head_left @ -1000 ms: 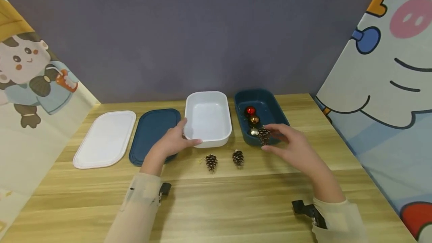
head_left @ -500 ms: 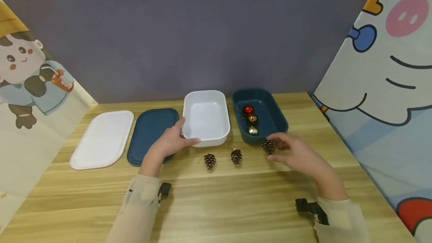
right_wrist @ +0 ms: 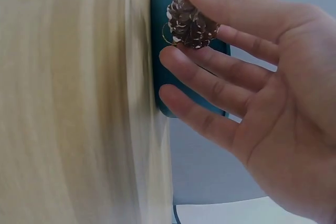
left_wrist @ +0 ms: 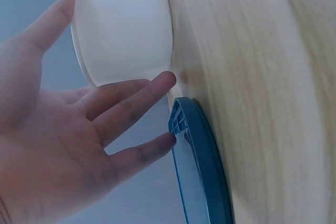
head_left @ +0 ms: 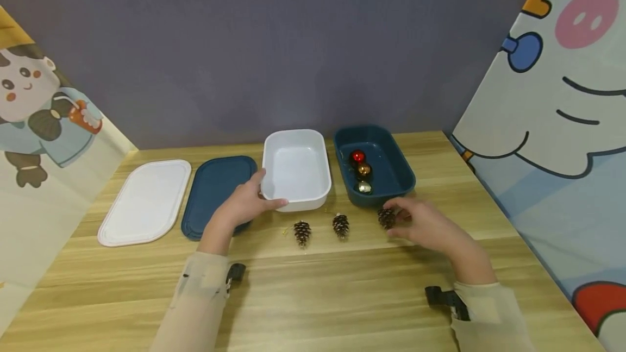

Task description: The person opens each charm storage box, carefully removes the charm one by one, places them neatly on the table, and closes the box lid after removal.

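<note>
Hands well apart: the right hand [head_left: 426, 222] pinches one pine cone [head_left: 386, 218] just nearside of the blue container [head_left: 390, 171], where I count three baubles [head_left: 364, 169]; the left hand [head_left: 240, 204], fingers spread, is at the white container [head_left: 295, 170]. Between the hands, two further pine cones [head_left: 302, 233]. The left hand partly hides the blue lid [head_left: 218, 186]; beyond, leftward, the white lid [head_left: 146, 202].

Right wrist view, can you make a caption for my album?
Fingers hold a pinecone in front of a blue tub.

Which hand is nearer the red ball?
Right: the right hand is front-right of the red ball, outside the blue box; the left hand is farther left, at the white box.
</note>
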